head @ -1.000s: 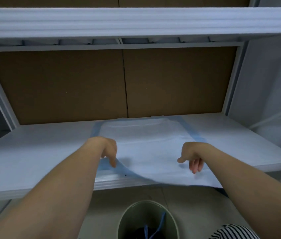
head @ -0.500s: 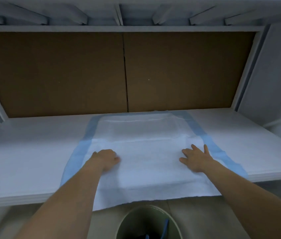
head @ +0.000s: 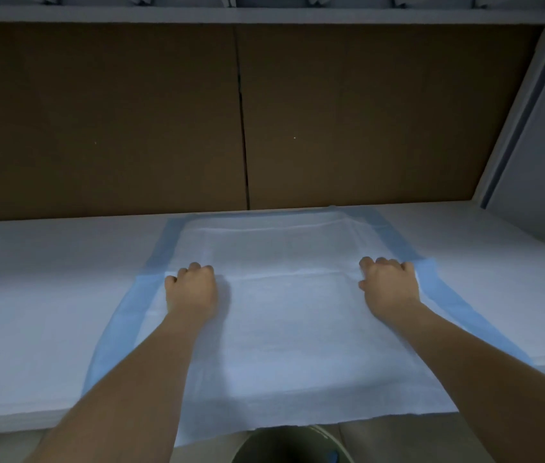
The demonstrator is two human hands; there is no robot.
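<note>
Your pad (head: 281, 322), a white sheet with a pale blue border, lies spread on the white shelf (head: 30, 312). Its far edge is at 12 o'clock, against the brown back panel (head: 97, 111). Its near edge hangs over the shelf's front lip at 6 o'clock.

A second ago you held that near edge lifted off the shelf, with both hands pinching it. Now the sheet is down and flat. Half a second ago both hands sat nearer the front lip. They have since slid toward 12 o'clock and now rest on the crosswise crease that runs through the pad's middle.

Your left hand (head: 190, 289) lies on the white part at 9 o'clock from the pad's centre, just inside the blue strip. Its knuckles are up and its fingers are bent under, much as they were before.

Your right hand (head: 388, 285) is at 3 o'clock, with its outer edge touching the blue border. Half a second ago its fingers were spread flat. Now they are curled down like the left hand's.

The fingertips of both hands are tucked out of sight. You cannot tell whether they pinch the sheet or only press on it.

Your view has also closed in. Only the lower edge of the upper shelf (head: 264, 15) shows at 12 o'clock. Less of the green bin (head: 284, 444) shows below the pad's overhang at 6 o'clock.

The pad's face is plain white and blue.
</note>
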